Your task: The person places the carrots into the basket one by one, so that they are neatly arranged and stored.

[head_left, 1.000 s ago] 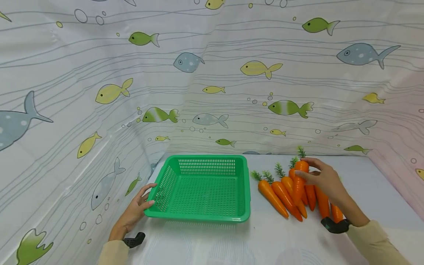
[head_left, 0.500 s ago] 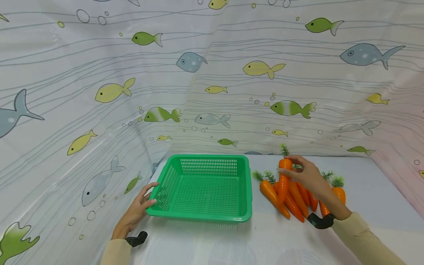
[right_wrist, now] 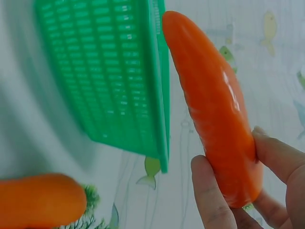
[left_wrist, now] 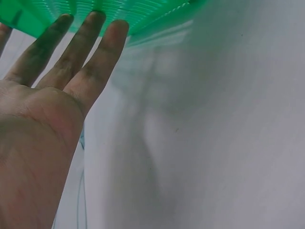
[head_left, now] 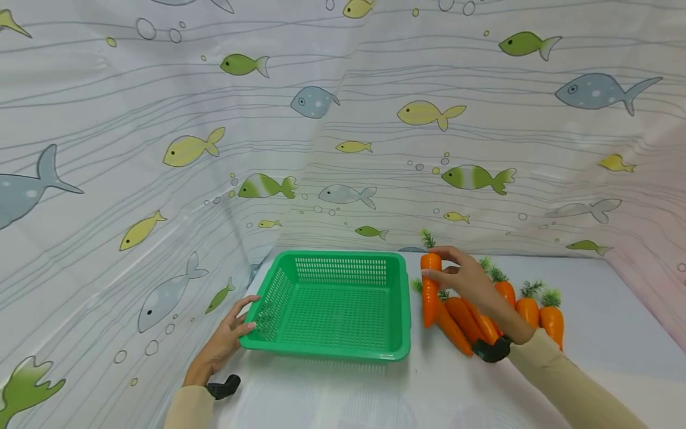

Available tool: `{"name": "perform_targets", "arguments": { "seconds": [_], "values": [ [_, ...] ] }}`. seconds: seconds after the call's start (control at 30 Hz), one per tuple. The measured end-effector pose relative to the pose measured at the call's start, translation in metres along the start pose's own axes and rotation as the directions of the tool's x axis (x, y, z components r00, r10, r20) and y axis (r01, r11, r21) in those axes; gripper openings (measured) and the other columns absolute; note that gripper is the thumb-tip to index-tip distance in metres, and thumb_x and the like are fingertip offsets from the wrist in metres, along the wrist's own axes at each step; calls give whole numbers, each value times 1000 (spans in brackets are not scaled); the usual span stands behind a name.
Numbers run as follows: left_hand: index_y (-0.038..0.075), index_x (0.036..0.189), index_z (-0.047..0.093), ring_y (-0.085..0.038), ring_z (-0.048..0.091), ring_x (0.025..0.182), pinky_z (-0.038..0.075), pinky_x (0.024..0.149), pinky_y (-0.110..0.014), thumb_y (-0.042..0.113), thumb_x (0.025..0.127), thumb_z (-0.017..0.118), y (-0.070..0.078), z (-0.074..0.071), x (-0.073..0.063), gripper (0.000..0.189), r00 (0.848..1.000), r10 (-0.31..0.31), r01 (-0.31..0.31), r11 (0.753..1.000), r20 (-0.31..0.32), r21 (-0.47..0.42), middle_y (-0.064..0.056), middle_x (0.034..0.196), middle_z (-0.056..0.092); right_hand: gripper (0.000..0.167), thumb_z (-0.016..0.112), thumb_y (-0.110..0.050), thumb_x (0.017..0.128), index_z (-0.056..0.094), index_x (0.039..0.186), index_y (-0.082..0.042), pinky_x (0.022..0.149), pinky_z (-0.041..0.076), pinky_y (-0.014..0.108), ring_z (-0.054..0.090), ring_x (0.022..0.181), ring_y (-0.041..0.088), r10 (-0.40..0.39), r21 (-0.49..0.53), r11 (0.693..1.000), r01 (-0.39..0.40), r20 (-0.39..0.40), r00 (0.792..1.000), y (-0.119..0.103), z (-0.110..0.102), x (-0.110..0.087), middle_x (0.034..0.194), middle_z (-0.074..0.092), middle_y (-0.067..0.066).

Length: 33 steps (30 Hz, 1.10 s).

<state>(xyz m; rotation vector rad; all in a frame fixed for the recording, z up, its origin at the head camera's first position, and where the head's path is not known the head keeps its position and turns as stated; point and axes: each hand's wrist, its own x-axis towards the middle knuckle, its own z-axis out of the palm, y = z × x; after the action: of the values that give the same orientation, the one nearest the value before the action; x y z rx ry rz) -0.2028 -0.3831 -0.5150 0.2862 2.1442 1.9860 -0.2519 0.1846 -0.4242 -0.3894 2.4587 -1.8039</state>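
Note:
A green plastic basket (head_left: 398,351) with slotted walls stands left of the carrots. My left hand (head_left: 222,339) holds its left rim, thumb and index finger over the edge; in the left wrist view, the other fingers (left_wrist: 97,71) reach against the outer wall. My right hand (head_left: 463,277) pinches an orange carrot (head_left: 430,292) with a green leafy top near its thick end. This carrot hangs tip down just right of the basket's right rim. In the right wrist view, the carrot (right_wrist: 214,109) lies between thumb and fingers, its tip overlapping the rim.
Several more carrots (head_left: 527,311) lie in a fanned pile under and beside the right forearm, leafy tops pointing away. A white cloth with fish prints (head_left: 375,196) hangs as walls behind and to the left. The white tabletop (head_left: 407,399) extends in front of the basket.
My right hand has carried the carrot leftward from over the pile to beside the basket's right rim. My left hand keeps its place on the basket.

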Motion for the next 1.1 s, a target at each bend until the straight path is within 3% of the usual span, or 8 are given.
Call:
{"name": "perform_targets", "arguments": {
  "seconds": [0.13, 0.53, 0.77, 1.1],
  "values": [
    [20, 161, 25, -20, 64, 113, 56, 89, -41, 6, 104, 57, 4, 0, -1, 66, 1000, -17, 17, 1000, -24, 8, -10, 145, 46, 64, 78, -37, 93, 52, 146, -14, 78, 60, 40, 70, 93, 28, -20, 15, 1000, 20, 32, 999, -5, 17, 12, 132, 61, 14],
    [21, 162, 26, -22, 63, 114, 56, 89, -43, 7, 104, 58, 12, -1, -6, 68, 999, -22, 24, 999, -46, 28, -19, 153, 37, 65, 82, -34, 90, 54, 145, -12, 81, 59, 48, 70, 98, 26, -22, 97, 995, 9, 142, 990, -21, 82, 39, 134, 58, 14],
    [19, 163, 25, -24, 59, 120, 54, 92, -43, 7, 104, 56, 4, 6, -2, 68, 1000, -5, 6, 1000, -28, 23, -26, 157, 32, 62, 83, -30, 89, 56, 141, -10, 80, 59, 51, 69, 102, 27, -36, 165, 986, 2, 203, 979, -29, 109, 53, 133, 58, 15],
    [22, 163, 25, -27, 60, 119, 54, 93, -46, 9, 105, 55, -2, 8, -4, 67, 999, -16, 16, 1000, -27, -10, -23, 157, 33, 55, 81, -27, 91, 56, 136, -5, 75, 61, 45, 70, 94, 28, -48, 205, 979, -14, 294, 955, -37, 151, 71, 135, 54, 21]
  ]
}}
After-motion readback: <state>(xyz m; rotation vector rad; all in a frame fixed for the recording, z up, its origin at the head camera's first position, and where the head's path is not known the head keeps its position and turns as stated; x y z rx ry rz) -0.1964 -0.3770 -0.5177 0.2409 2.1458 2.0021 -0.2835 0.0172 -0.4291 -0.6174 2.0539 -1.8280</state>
